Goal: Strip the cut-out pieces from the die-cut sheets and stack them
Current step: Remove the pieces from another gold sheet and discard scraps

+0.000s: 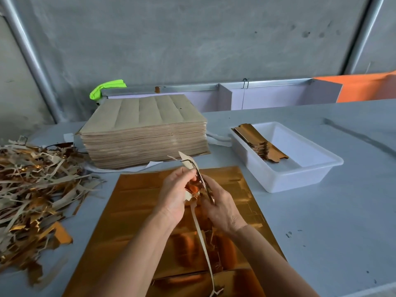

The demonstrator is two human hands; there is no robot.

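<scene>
Head view: at frame centre the left hand (173, 196) and right hand (222, 209) both grip crumpled gold scrap (196, 187) above the gold sheet (137, 211) on the counter (321, 221). Stripping seems underway; next, probably toss it onto the scrap pile (32, 185) at left; the stacked pieces (257, 140) sit in the white tray (300, 181), right of centre

Both hands, left (171, 196) and right (222, 207), are gripping a crumpled scrap (194, 185) above a gold sheet (137, 211); a strip (202, 243) is dangling from it.
</scene>
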